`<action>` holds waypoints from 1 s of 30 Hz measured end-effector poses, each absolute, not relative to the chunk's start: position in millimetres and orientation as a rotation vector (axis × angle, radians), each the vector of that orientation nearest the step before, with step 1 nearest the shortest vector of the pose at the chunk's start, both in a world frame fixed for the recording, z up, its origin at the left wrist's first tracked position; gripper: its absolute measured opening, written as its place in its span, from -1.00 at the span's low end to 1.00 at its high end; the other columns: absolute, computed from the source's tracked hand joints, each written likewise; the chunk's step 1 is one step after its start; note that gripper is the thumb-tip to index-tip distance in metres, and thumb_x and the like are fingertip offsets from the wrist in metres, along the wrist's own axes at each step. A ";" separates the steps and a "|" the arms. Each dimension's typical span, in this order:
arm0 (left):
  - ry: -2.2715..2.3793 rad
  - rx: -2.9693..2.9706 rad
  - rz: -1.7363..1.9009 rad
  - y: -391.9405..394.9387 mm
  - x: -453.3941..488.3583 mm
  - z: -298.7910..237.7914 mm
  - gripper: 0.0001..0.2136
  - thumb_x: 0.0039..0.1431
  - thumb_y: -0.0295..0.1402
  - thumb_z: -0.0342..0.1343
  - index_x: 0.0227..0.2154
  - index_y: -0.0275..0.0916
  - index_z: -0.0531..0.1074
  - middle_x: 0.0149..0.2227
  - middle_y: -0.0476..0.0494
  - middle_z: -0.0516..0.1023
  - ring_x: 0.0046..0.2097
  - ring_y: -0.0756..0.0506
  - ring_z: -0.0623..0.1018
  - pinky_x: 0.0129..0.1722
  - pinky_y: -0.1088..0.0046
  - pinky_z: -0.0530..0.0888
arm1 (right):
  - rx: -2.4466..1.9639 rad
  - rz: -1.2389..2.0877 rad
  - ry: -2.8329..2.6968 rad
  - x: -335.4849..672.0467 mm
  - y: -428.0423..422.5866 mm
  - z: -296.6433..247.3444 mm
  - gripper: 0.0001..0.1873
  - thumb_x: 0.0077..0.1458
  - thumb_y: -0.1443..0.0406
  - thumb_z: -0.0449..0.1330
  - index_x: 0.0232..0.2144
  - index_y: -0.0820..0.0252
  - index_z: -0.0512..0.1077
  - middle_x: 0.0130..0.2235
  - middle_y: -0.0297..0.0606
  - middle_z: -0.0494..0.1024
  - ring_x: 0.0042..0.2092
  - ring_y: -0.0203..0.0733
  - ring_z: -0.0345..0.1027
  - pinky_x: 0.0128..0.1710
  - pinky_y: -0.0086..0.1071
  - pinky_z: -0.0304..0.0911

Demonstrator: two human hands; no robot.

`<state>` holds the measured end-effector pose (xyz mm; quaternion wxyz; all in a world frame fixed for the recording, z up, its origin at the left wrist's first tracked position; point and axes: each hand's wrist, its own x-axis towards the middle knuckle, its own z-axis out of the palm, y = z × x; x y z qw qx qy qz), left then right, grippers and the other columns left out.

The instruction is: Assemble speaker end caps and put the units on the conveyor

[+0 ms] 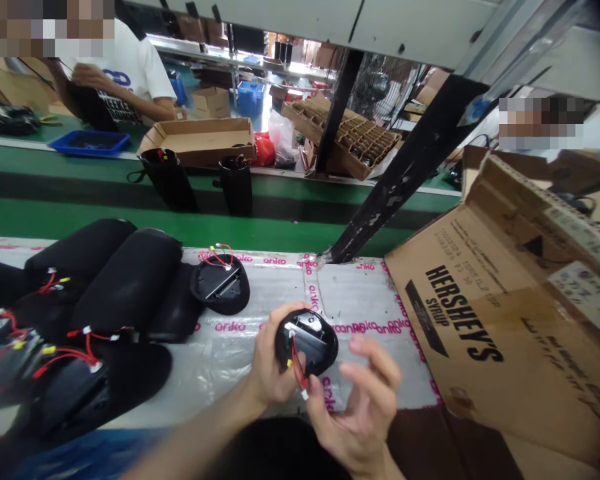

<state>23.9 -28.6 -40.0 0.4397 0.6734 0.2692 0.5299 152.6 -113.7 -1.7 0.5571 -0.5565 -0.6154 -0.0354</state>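
My left hand is wrapped round a black fabric-covered speaker housing, its open end tilted up towards me. Red wires with a small white plug come out of it, and my left thumb lies over them. Just right of the housing is my right hand, fingers apart and curved, with the thumb tip close to the white plug. Whether that thumb touches the plug I cannot tell. Beyond my left hand, a similar black housing stands on the table with its wires sticking up.
Several black cylinders with red wires lie at left on the wrapped table. A Hershey's carton fills the right side. Behind a slanted black post, a green belt carries two upright cylinders. Co-workers sit beyond.
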 end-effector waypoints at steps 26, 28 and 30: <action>0.776 2.247 0.742 -11.0 -73.9 33.8 -0.78 0.34 -0.27 0.37 -0.06 -0.14 0.49 -0.04 -0.14 0.59 -0.03 -0.19 0.66 -0.01 0.28 0.63 | -1.594 0.219 -2.299 159.6 -116.3 67.2 -0.66 0.26 0.65 -0.01 -0.15 0.22 0.42 -0.14 -0.09 0.44 -0.20 0.02 0.36 -0.31 -0.09 0.45; 0.631 2.366 0.672 -22.4 -77.4 37.5 -0.90 0.45 -0.37 0.24 -0.25 -0.16 0.49 -0.26 -0.03 0.57 -0.27 -0.08 0.62 -0.27 0.44 0.57 | -1.601 0.289 -2.311 161.2 -114.2 69.0 -0.68 0.26 0.64 0.00 -0.18 0.19 0.38 -0.15 -0.11 0.40 -0.18 0.03 0.34 -0.29 -0.07 0.46; 0.509 2.471 0.725 -32.8 -69.7 32.7 -0.90 0.50 -0.43 0.16 -0.21 -0.19 0.52 -0.28 -0.06 0.59 -0.31 -0.07 0.60 -0.32 0.45 0.54 | -1.585 0.343 -2.339 164.6 -112.4 70.1 -0.69 0.25 0.63 0.01 -0.16 0.18 0.35 -0.13 -0.12 0.40 -0.14 0.04 0.34 -0.22 -0.03 0.48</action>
